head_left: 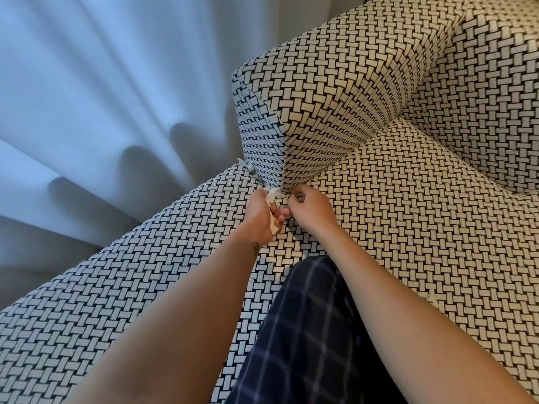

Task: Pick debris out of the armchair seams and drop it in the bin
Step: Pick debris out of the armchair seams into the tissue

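Note:
The armchair [408, 199] is covered in black-and-cream woven-pattern fabric. My left hand [262, 217] grips a wad of crumpled whitish paper debris [273, 196] at the seam where the back cushion meets the armrest. My right hand [309, 207] sits right beside it, fingers curled and pinching at the same seam corner; what it pinches is too small to make out. More pale scraps [245, 165] poke out of the seam further up along the armrest [116, 272]. No bin is in view.
A pale curtain [102, 97] hangs in folds behind the armrest on the left. A knee in dark checked trousers [306, 330] rests on the seat between my forearms. A small light fleck [431, 298] lies on the seat at right.

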The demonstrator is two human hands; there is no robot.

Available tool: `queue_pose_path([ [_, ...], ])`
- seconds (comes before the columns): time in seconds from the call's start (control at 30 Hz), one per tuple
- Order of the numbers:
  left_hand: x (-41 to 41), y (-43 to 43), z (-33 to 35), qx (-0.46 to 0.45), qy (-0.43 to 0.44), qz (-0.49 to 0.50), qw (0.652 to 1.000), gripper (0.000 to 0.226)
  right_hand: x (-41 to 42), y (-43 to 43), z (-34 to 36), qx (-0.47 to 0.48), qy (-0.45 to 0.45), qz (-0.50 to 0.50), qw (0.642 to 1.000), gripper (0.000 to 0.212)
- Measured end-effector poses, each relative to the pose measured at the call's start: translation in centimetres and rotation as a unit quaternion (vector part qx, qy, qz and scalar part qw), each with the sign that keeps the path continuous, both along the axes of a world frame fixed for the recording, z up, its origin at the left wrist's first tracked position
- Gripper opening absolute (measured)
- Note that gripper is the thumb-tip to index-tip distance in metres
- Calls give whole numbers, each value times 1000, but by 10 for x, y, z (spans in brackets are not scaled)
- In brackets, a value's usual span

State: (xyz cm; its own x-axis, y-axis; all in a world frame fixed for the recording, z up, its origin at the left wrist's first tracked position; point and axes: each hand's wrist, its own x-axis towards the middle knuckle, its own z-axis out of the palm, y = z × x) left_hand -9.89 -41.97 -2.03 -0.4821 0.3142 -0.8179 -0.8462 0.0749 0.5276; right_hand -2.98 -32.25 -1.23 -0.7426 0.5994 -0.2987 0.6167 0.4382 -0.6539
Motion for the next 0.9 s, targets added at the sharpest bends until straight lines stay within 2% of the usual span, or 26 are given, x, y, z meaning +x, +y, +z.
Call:
queue_pose_path([
  [0.1,-1,-1,1,6,-7,3,1000,44,-7,0,3,71,-64,72,993,36],
  [0.17,-2,-1,1,11,-5,5,1000,44,-14,1,8,83,-107,104,985,32],
  [0.3,-3,-3,0,21,-11,-8,1000,46,-33,9,10,3,-157,116,981,21],
  [0.43,-2,-4,0,35,-3,-14,999,45,-40,19,14,-102,-187,135,968,27],
  [0.53,-1,-2,1,36,11,1,999,42,-40,23,15,-136,-181,126,966,32],
  [0.67,0,0,1,28,6,12,1000,42,-33,14,-2,-142,-84,60,984,32],
  [0.73,-1,0,2,27,3,13,1000,42,-32,11,-8,-113,-53,44,991,29],
  [0.9,0,1,3,18,-1,20,1000,40,-37,5,-16,51,-56,53,996,31],
])
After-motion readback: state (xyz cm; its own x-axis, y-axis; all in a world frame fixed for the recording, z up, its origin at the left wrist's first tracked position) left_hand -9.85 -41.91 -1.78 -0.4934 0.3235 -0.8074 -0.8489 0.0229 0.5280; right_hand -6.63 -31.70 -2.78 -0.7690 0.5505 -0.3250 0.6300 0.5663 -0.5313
